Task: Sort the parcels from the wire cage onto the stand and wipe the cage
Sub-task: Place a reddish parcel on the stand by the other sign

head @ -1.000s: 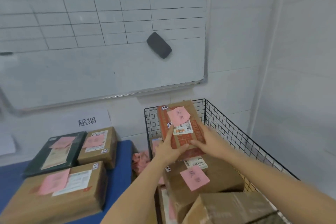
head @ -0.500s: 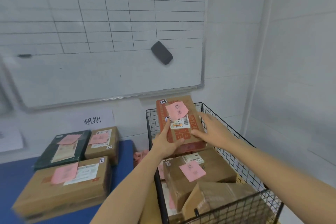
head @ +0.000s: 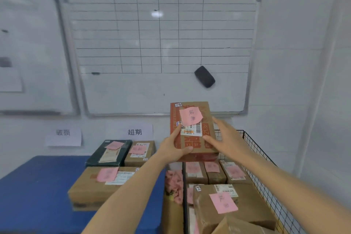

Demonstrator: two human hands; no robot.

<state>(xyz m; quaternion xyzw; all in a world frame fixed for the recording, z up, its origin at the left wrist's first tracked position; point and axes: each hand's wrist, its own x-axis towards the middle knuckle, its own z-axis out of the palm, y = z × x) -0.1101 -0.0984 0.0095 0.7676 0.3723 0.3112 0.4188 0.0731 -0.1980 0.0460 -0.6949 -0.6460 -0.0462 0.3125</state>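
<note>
both hands (head: 171, 148) holding orange parcel (head: 191, 129), above cage (head: 266, 169)

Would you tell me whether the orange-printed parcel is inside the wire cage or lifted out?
Lifted out: left hand and right hand hold the parcel above the wire cage.

This location is functioning as a parcel-sorting depot: label-bearing cardboard parcels (head: 237, 209) are filling a wire cage (head: 266, 160) and lying on a blue stand (head: 38, 186) below paper category signs (head: 134, 132), while a gridded whiteboard (head: 152, 43) is hanging on the wall (head: 288, 62).
</note>
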